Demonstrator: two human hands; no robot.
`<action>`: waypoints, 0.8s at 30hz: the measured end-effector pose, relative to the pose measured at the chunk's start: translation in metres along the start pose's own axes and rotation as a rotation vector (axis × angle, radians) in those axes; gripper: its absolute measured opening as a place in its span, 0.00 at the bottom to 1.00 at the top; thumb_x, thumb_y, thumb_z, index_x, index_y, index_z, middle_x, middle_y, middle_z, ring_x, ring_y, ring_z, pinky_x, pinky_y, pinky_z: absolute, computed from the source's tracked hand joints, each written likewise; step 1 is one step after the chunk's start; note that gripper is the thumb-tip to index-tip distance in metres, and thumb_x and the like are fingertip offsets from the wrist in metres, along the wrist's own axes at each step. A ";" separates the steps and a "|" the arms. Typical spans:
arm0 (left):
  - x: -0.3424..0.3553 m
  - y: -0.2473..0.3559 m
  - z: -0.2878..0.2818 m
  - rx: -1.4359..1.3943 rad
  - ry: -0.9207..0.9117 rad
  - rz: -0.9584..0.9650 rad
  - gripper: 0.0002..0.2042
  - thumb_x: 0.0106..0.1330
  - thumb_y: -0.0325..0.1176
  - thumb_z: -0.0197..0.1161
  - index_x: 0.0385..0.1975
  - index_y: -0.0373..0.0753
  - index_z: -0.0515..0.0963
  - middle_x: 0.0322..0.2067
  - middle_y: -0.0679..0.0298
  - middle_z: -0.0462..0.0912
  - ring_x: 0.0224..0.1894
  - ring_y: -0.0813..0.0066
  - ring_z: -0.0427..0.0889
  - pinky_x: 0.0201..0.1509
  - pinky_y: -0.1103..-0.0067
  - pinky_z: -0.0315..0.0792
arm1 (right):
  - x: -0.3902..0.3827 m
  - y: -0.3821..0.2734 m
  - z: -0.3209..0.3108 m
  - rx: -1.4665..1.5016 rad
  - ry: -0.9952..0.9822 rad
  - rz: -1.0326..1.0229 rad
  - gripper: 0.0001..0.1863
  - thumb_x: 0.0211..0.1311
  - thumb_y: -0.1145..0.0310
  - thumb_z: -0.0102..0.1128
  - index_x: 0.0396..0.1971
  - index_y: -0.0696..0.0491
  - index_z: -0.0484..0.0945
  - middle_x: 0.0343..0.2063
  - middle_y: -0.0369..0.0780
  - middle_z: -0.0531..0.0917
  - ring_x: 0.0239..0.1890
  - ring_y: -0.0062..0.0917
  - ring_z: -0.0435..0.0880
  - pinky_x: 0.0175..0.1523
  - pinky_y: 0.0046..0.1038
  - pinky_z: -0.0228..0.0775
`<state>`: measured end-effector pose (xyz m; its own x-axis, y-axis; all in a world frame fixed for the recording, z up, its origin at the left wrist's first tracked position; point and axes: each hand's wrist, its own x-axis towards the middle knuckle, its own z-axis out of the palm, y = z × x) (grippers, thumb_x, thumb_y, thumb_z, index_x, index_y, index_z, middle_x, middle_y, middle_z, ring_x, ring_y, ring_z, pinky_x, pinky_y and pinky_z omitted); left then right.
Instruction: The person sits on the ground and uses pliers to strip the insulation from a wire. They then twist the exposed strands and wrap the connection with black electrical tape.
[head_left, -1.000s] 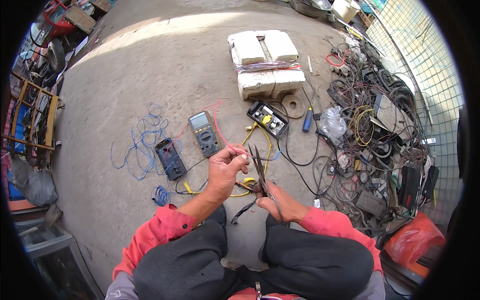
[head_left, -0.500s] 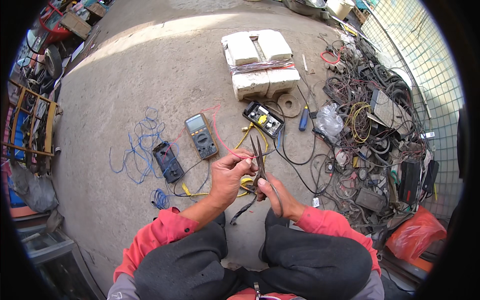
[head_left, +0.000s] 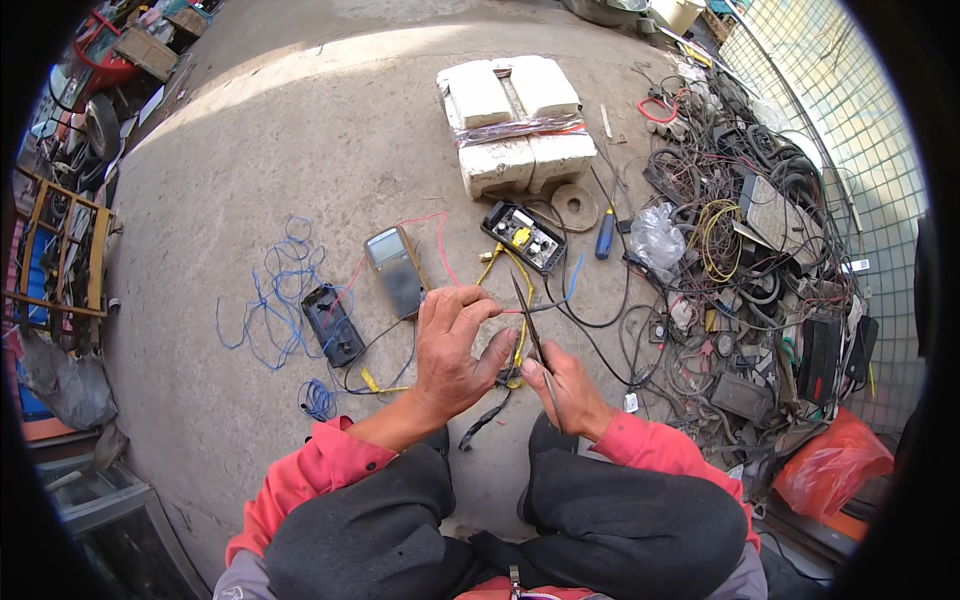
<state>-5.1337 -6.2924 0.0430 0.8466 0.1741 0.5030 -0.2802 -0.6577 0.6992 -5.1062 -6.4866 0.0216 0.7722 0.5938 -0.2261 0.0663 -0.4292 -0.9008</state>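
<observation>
My left hand [head_left: 455, 350] has its fingers curled over a thin red wire [head_left: 511, 311], with the thumb held apart. The wire runs past the blades of a pair of dark metal scissors [head_left: 531, 320] to a dark length at their right. My right hand [head_left: 570, 390] is closed round the scissors, blades pointing up and away; whether they touch the wire I cannot tell. Partly behind my left hand lies a multimeter [head_left: 397, 270]. Beyond the scissors sits an open black case [head_left: 524, 237] with electronic parts inside. A yellow cable [head_left: 488, 266] runs beside it.
An empty black case half [head_left: 333, 326] and tangled blue wire [head_left: 262, 320] lie at the left. White foam blocks [head_left: 515, 110] stand beyond, near a round disc [head_left: 575, 207] and a blue-handled screwdriver [head_left: 605, 235]. Heaped cables and old devices [head_left: 740, 300] line the mesh fence at right.
My left hand has turned palm down and its thumb has come away from the fingers. The scissors have tilted, showing a narrower profile. The view has shifted slightly.
</observation>
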 end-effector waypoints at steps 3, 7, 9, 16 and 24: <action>0.012 -0.006 0.006 0.020 -0.117 0.092 0.09 0.57 0.25 0.69 0.37 0.35 0.79 0.31 0.60 0.78 0.36 0.57 0.77 0.44 0.66 0.70 | 0.000 -0.005 -0.003 -0.006 -0.024 -0.032 0.28 0.72 0.48 0.51 0.27 0.62 0.67 0.20 0.56 0.71 0.24 0.49 0.74 0.32 0.43 0.63; 0.002 -0.009 0.011 -0.057 -0.196 -0.036 0.07 0.58 0.22 0.67 0.36 0.35 0.79 0.28 0.58 0.78 0.33 0.59 0.78 0.40 0.67 0.71 | -0.002 -0.006 -0.004 0.075 -0.067 -0.046 0.27 0.74 0.49 0.47 0.31 0.62 0.69 0.23 0.55 0.73 0.27 0.48 0.75 0.34 0.43 0.64; 0.001 -0.011 0.013 -0.115 -0.183 -0.036 0.06 0.59 0.20 0.66 0.35 0.34 0.79 0.27 0.57 0.78 0.31 0.60 0.78 0.36 0.68 0.70 | -0.002 -0.006 -0.004 0.137 -0.084 -0.048 0.27 0.75 0.48 0.45 0.33 0.62 0.70 0.24 0.54 0.74 0.28 0.48 0.76 0.35 0.42 0.65; 0.001 -0.010 0.013 -0.184 -0.220 -0.066 0.06 0.59 0.19 0.64 0.36 0.33 0.79 0.27 0.56 0.77 0.29 0.59 0.78 0.32 0.71 0.70 | -0.003 0.004 -0.002 0.344 -0.204 0.057 0.30 0.75 0.45 0.38 0.46 0.61 0.72 0.30 0.38 0.73 0.33 0.22 0.73 0.42 0.26 0.67; 0.002 -0.005 0.022 -0.249 -0.314 -0.129 0.05 0.61 0.21 0.62 0.36 0.32 0.80 0.25 0.55 0.77 0.28 0.58 0.79 0.32 0.71 0.70 | -0.006 0.002 -0.011 0.338 -0.170 0.147 0.17 0.67 0.59 0.51 0.35 0.61 0.73 0.21 0.38 0.74 0.25 0.23 0.72 0.32 0.29 0.66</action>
<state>-5.1209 -6.3052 0.0292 0.9679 -0.0141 0.2509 -0.2312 -0.4415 0.8670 -5.1042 -6.4983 0.0253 0.6403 0.6594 -0.3940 -0.2703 -0.2867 -0.9191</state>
